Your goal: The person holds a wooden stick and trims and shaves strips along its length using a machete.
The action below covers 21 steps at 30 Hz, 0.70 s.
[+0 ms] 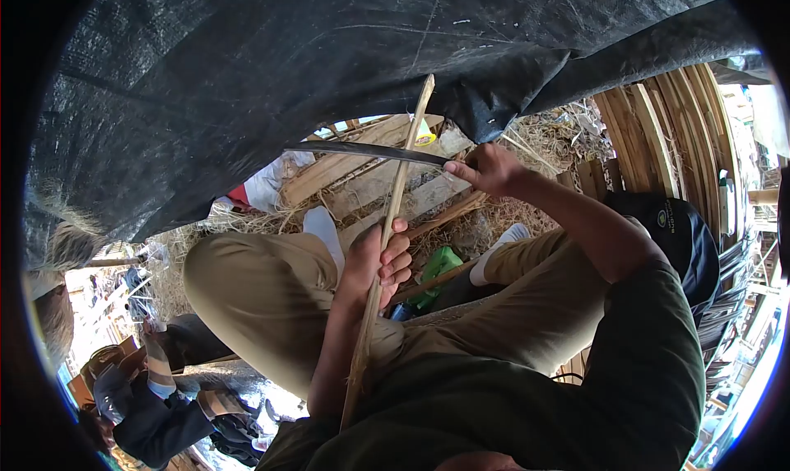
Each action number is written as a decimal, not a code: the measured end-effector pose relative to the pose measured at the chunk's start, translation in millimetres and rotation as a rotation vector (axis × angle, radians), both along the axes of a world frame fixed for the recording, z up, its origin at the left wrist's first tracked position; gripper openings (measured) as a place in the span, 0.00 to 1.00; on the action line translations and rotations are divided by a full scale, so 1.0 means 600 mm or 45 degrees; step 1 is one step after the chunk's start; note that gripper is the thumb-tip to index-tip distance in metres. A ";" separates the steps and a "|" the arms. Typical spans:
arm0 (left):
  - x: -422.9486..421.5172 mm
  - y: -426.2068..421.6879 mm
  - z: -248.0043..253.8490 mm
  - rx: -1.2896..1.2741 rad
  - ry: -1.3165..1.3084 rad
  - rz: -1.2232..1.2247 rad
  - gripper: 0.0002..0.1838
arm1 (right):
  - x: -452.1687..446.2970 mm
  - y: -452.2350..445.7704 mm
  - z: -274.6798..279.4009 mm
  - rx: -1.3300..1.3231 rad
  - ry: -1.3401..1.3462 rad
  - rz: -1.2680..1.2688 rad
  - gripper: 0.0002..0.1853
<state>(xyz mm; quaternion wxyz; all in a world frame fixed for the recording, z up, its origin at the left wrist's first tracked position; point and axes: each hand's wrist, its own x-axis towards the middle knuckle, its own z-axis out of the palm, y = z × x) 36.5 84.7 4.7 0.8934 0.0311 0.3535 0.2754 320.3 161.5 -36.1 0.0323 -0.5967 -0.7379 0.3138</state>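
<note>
Black tarpaulin (247, 51), with the split wooden stick (398, 187) slanting from its edge towards my body, tip overlapping it. Nearer me than the tarpaulin, my left hand (385, 261) is closed around the stick; just beside the tarpaulin, my right hand (487, 171) is clamped on the end of a curved dark blade (362, 149), which crosses the stick; contact between them cannot be determined.

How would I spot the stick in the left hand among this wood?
Below the big black sheet, find the left hand; its fingers wrap around a long, thin, pale stick. Unlike the wider planks on the ground, this one is held up, with a dark strip crossing it.
</note>
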 end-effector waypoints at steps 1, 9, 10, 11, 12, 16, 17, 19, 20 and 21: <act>-0.002 0.002 0.001 0.013 -0.017 -0.004 0.11 | -0.017 -0.006 0.027 -0.076 0.028 -0.026 0.42; -0.004 -0.008 0.023 0.020 0.119 -0.042 0.12 | 0.013 0.039 0.017 -0.047 -0.138 -0.048 0.44; -0.007 -0.007 0.022 0.031 0.119 -0.035 0.12 | 0.014 0.033 0.004 0.093 -0.154 0.054 0.44; -0.007 -0.002 0.023 0.047 0.119 -0.030 0.12 | 0.015 0.023 -0.009 0.238 -0.169 0.154 0.43; -0.004 0.000 0.028 0.069 0.149 -0.037 0.12 | -0.016 0.011 0.042 0.079 -0.202 0.117 0.42; 0.000 -0.021 0.035 0.080 0.187 -0.070 0.12 | -0.050 -0.018 0.083 0.145 -0.150 0.287 0.41; -0.001 -0.023 0.035 0.080 0.180 -0.079 0.12 | -0.031 -0.010 0.054 0.183 -0.121 0.246 0.41; -0.003 -0.022 0.037 0.075 0.209 -0.060 0.12 | 0.003 0.034 0.041 0.036 -0.151 0.024 0.40; -0.006 -0.023 0.039 0.065 0.226 -0.049 0.12 | 0.012 0.043 0.032 -0.044 -0.163 -0.084 0.40; -0.009 -0.024 0.041 0.067 0.230 -0.053 0.12 | 0.011 0.031 0.025 0.172 -0.242 0.017 0.40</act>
